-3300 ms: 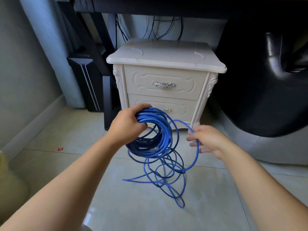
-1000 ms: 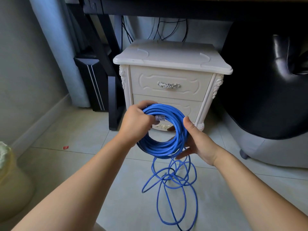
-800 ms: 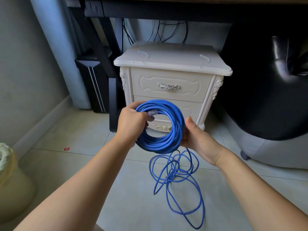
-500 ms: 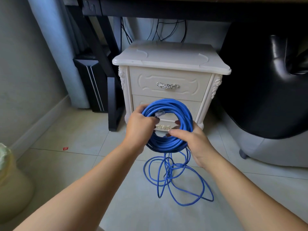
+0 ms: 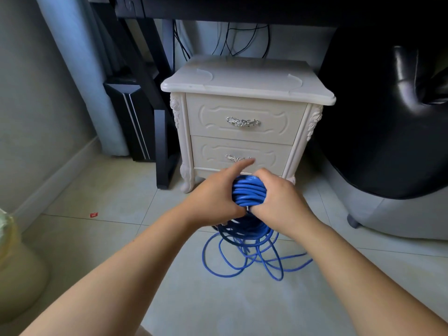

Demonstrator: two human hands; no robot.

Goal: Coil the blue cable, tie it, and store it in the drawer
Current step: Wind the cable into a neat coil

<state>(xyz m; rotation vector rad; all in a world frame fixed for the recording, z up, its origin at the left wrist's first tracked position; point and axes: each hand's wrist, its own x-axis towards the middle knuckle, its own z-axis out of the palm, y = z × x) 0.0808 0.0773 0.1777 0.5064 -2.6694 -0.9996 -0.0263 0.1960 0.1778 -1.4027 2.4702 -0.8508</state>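
Note:
The blue cable [image 5: 247, 192] is wound into a thick coil held in front of a cream nightstand [image 5: 244, 78]. My left hand [image 5: 213, 197] grips the coil's left side, its forefinger pointing out over the top. My right hand [image 5: 278, 197] grips the right side, fingers curled round the bundle. Loose loops of the same cable hang below the hands and spread on the floor tiles. The nightstand's top drawer [image 5: 244, 117] and bottom drawer [image 5: 242, 156] are both closed, each with a silver handle.
A black chair [image 5: 388, 117] stands close on the right. Black desk legs [image 5: 162, 141] and a dark computer case [image 5: 128, 117] stand left of the nightstand. A pale bag [image 5: 14, 263] sits at the far left. A small red scrap [image 5: 94, 215] lies on the tiles.
The coil has tipped from facing me to edge-on and dropped lower. My right hand came round from behind to grip its right side. The loose loops on the floor shifted.

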